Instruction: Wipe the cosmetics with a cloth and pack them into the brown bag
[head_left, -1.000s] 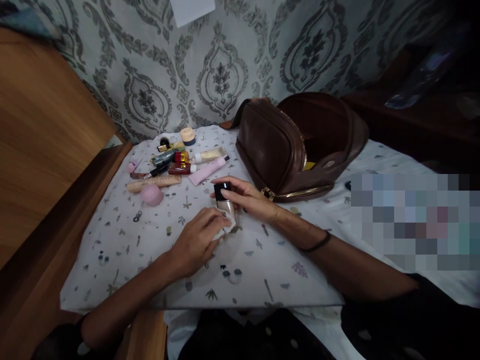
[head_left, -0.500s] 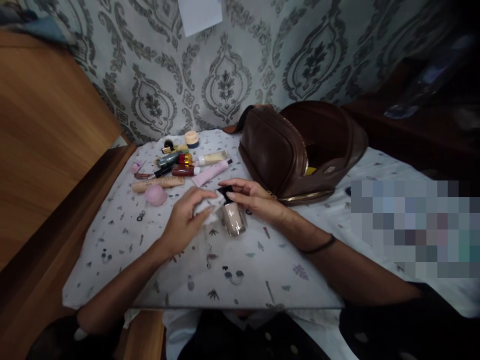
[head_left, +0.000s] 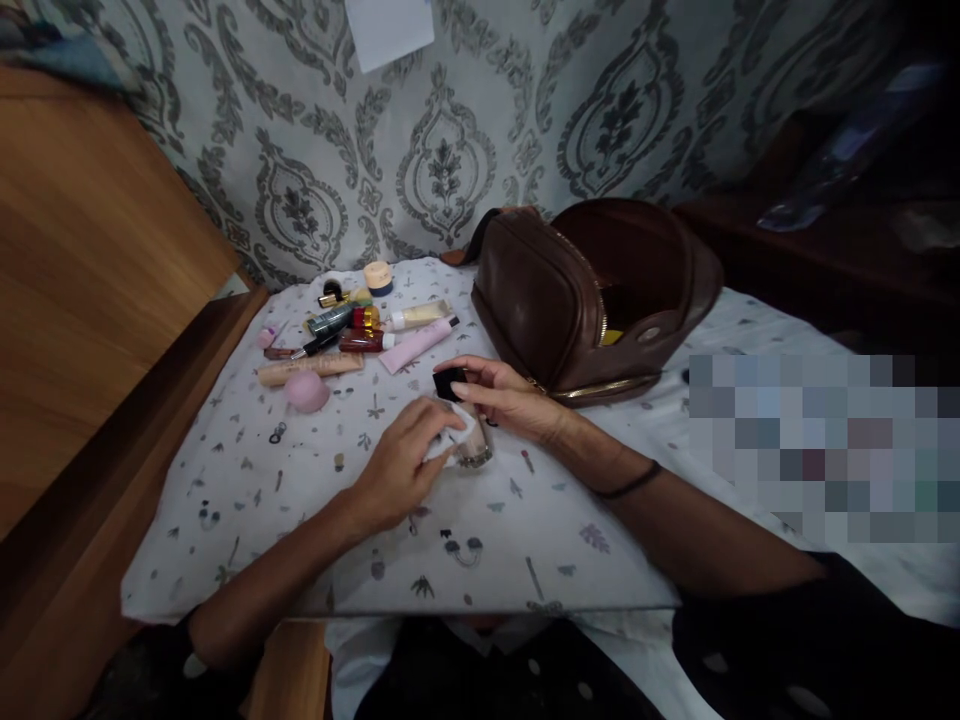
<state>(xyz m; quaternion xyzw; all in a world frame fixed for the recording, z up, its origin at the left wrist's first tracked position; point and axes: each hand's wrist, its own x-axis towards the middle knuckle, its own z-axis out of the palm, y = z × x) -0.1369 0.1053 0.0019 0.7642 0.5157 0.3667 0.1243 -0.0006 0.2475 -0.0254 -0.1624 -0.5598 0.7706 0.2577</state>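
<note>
My right hand (head_left: 506, 395) grips a glass bottle of pale liquid (head_left: 477, 456) by its black cap (head_left: 450, 384), with the bottle tilted downward. My left hand (head_left: 397, 468) pinches a white tissue (head_left: 454, 442) against the bottle's body, hiding much of the glass. Both hands are over a white printed cloth (head_left: 480, 570). Nearest them lie a pink tube (head_left: 416, 345) and a pink makeup sponge (head_left: 306, 392). A beige tube (head_left: 311, 368) lies beside the sponge.
Several small cosmetics lie together at the cloth's far end, including a cream jar (head_left: 379, 277). A brown leather pouch (head_left: 540, 290) stands open to the right. A wooden edge (head_left: 127, 390) runs along the left, and patterned wallpaper (head_left: 446, 170) rises behind.
My left hand has come back down from the bottle's neck, bringing the tissue onto the bottle's body. The bottle now tilts more, and my right hand still holds it.
</note>
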